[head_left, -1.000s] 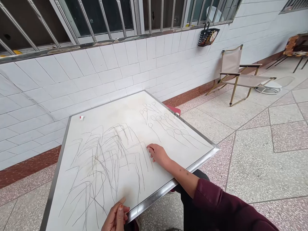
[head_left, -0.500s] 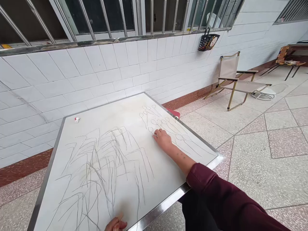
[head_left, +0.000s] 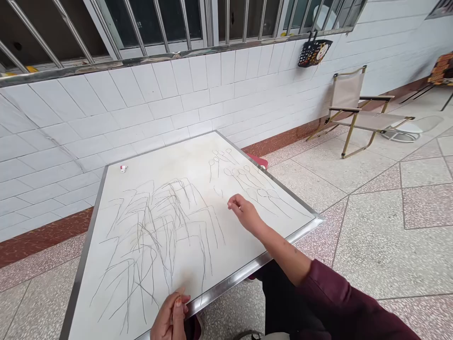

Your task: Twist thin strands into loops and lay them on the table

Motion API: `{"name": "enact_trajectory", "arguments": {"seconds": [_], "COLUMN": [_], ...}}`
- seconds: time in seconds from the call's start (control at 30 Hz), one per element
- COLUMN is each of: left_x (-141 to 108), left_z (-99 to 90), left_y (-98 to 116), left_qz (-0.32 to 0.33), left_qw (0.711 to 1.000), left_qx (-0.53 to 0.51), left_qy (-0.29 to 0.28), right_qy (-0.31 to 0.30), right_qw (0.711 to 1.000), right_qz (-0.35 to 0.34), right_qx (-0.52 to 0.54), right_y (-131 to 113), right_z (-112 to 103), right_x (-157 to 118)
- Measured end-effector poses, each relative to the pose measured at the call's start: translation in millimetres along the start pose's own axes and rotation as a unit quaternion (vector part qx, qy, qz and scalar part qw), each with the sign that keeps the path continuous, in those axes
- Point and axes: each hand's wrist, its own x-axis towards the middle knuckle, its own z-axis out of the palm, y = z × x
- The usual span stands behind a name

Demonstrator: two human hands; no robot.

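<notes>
Over the right part of a white metal-edged table (head_left: 198,158), my right hand (head_left: 246,213) is raised with thumb and fingers pinched together. A faint thin loop (head_left: 218,191) shows just beyond its fingertips; whether the fingers hold it is unclear. Thin dark strands with looped ends (head_left: 244,174) lie in groups behind and right of this hand. My left hand (head_left: 171,315) is at the table's near edge, its thumb pressed against curled fingers. Anything in that pinch is too small to make out. Many bent dark strands (head_left: 159,226) are spread across the table's left and middle.
A small white and red object (head_left: 123,168) sits at the far left corner. Behind the table is a white tiled wall (head_left: 148,111) with a barred window. A folding chair (head_left: 357,113) stands to the right, near a hanging dotted bag (head_left: 314,51). A red thing (head_left: 257,161) shows past the table's edge.
My right hand has drawn back toward me from the looped strands and lifted slightly. My left hand has come further into view, and the view has shifted a little.
</notes>
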Motion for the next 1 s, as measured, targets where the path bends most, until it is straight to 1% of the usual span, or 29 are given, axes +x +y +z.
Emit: {"name": "enact_trajectory", "arguments": {"seconds": [0.07, 0.1, 0.13, 0.2, 0.27, 0.3, 0.37, 0.4, 0.43, 0.5, 0.6, 0.67, 0.77, 0.83, 0.93, 1.0], "left_x": [0.1, 2.0, 5.0, 13.1, 19.6, 20.6, 17.1, 12.7, 7.1, -5.6, -21.9, -29.4, -37.9, -43.3, -51.8, -57.3], "left_z": [5.0, 8.5, 12.4, 21.0, 29.1, 32.6, 37.6, 39.1, 39.8, 39.5, 35.6, 31.5, 24.3, 19.8, 14.6, 12.2], "left_y": [17.3, 28.6, 41.1, 67.1, 90.3, 99.7, 113.3, 117.8, 121.1, 125.4, 131.0, 135.2, 140.7, 143.1, 146.0, 148.5], "left_qz": [-0.027, -0.041, -0.055, -0.070, -0.068, -0.069, -0.080, -0.087, -0.094, -0.105, -0.111, -0.106, -0.075, -0.051, -0.023, -0.009], "left_qw": [0.999, 0.999, 0.997, 0.991, 0.979, 0.970, 0.952, 0.944, 0.939, 0.934, 0.935, 0.940, 0.953, 0.963, 0.973, 0.976], "left_qx": [-0.016, -0.027, -0.044, -0.099, -0.170, -0.205, -0.259, -0.279, -0.293, -0.308, -0.312, -0.306, -0.273, -0.239, -0.186, -0.157], "left_qy": [0.005, 0.001, -0.015, -0.059, -0.092, -0.113, -0.145, -0.152, -0.154, -0.146, -0.123, -0.110, -0.107, -0.113, -0.133, -0.151], "right_qy": [-0.039, -0.081, -0.127, -0.206, -0.269, -0.295, -0.333, -0.344, -0.349, -0.349, -0.343, -0.341, -0.331, -0.315, -0.270, -0.231], "right_qw": [0.996, 0.975, 0.939, 0.852, 0.774, 0.740, 0.688, 0.671, 0.662, 0.660, 0.681, 0.712, 0.771, 0.803, 0.847, 0.879], "right_qz": [-0.006, 0.005, 0.024, 0.075, 0.118, 0.135, 0.160, 0.170, 0.178, 0.184, 0.171, 0.141, 0.060, 0.007, -0.049, -0.074], "right_qx": [0.083, 0.207, 0.319, 0.476, 0.562, 0.589, 0.625, 0.634, 0.639, 0.640, 0.624, 0.598, 0.541, 0.505, 0.455, 0.411], "right_y": [-11.2, -17.1, -23.1, -34.6, -44.5, -48.5, -54.6, -56.7, -58.3, -60.3, -62.3, -64.0, -67.3, -69.2, -71.0, -71.8], "right_z": [-1.3, -1.2, -0.9, -0.7, -1.8, -2.9, -5.6, -7.0, -8.3, -10.2, -12.0, -13.4, -15.7, -16.3, -14.8, -13.1], "right_x": [-32.4, -48.7, -64.7, -93.9, -117.4, -126.7, -140.4, -145.5, -149.8, -157.4, -168.8, -176.8, -187.2, -192.0, -196.2, -198.5]}}
